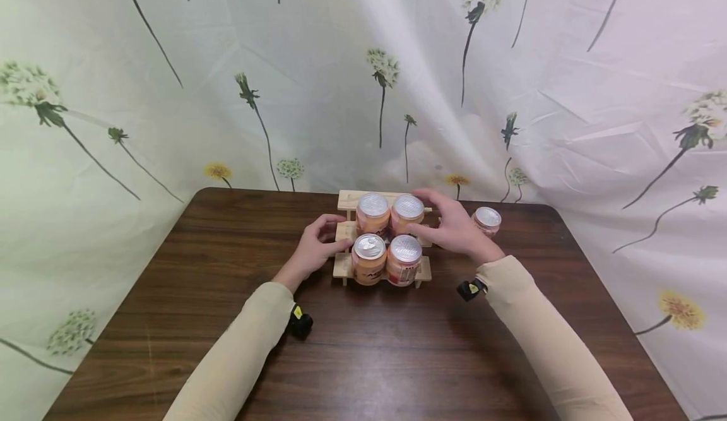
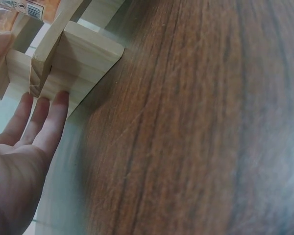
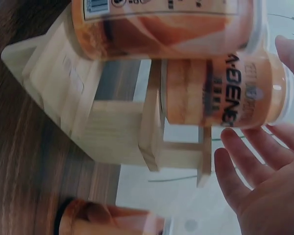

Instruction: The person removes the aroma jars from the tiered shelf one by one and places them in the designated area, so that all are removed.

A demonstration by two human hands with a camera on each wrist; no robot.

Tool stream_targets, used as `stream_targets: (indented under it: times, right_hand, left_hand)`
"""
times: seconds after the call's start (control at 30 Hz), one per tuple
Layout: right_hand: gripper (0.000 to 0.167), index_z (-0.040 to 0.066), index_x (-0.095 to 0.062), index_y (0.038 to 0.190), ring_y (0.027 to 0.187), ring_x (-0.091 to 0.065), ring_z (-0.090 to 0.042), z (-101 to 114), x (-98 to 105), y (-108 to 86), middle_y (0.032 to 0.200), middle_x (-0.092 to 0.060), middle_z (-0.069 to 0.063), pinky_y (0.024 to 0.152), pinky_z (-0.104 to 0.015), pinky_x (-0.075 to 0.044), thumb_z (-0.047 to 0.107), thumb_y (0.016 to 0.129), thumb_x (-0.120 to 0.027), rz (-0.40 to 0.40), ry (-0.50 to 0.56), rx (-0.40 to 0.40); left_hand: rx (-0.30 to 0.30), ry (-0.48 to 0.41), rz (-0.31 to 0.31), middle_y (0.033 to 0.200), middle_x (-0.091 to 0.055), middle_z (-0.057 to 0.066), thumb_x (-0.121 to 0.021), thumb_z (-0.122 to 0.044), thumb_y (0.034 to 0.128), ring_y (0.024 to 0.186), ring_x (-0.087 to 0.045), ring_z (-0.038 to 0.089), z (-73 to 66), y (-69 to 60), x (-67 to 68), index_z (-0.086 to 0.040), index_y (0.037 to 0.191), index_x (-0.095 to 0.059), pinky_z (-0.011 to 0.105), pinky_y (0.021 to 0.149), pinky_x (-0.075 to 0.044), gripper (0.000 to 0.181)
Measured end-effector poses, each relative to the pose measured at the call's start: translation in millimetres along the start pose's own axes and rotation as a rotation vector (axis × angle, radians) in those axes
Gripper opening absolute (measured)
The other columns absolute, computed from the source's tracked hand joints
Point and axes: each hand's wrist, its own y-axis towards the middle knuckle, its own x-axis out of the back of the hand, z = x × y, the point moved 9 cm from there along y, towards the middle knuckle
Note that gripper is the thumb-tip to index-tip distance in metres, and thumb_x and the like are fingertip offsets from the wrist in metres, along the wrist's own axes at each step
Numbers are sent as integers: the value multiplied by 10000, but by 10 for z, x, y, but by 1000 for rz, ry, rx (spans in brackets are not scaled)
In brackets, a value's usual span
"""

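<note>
Several orange cans with silver lids stand on a stepped wooden rack (image 1: 342, 264). My right hand (image 1: 454, 228) is at the back right can (image 1: 406, 219), its thumb in front and its fingers around the far side. In the right wrist view, its fingertips (image 3: 229, 137) touch that can's printed side (image 3: 225, 93). My left hand (image 1: 311, 249) holds the rack's left end at the middle step. In the left wrist view, its fingertips (image 2: 61, 100) meet the wood and the thumb lies on the other side. Cans also stand at the front left (image 1: 368, 263) and front right (image 1: 404, 266).
Another silver-lidded can (image 1: 486, 219) stands on the dark wooden table (image 1: 386, 351), right of the rack and partly behind my right wrist. A pale curtain (image 1: 329, 112) with a dandelion print hangs behind the table's far edge and along both sides.
</note>
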Motion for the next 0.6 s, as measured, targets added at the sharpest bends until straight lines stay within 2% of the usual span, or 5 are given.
stream_targets:
  times: [0.13,0.27,0.37,0.6]
  right_hand:
    - [752,176,-518,1508,1207,-637,-249,-30,-73,29,1335,-653,-46,929,-517,-577,426,885,-859,14,10,-35]
    - [738,174,-527,1492,1213,-636,-266,-51,-101,39,1332,-650,-53,947,-550,-566,399,879,-871,11,52,-53]
    - [707,175,-555,1466,1182,-658,-266,-63,-95,33,1308,-665,-53,931,-549,-573,384,874,-880,-8,69,-61]
    - [661,179,-616,1401,1104,-681,-226,-75,-16,-12,1238,-694,-32,931,-462,-572,391,845,-904,-81,68,-58]
  left_hand:
    - [7,2,3,1373,-585,245,-814,-87,930,1243,-615,407,-9,-18,-5,-60,1400,-592,305,879,-558,521]
    - [10,-6,3,1385,-577,259,-808,-68,929,1253,-604,424,-29,-37,-14,-47,1420,-579,295,871,-552,542]
    - [9,-10,3,1390,-575,267,-805,-55,927,1255,-601,432,-37,-40,-15,-38,1426,-574,290,865,-554,550]
    - [3,8,-2,1365,-598,237,-819,-87,924,1220,-624,399,-15,-8,5,-62,1391,-600,296,865,-561,516]
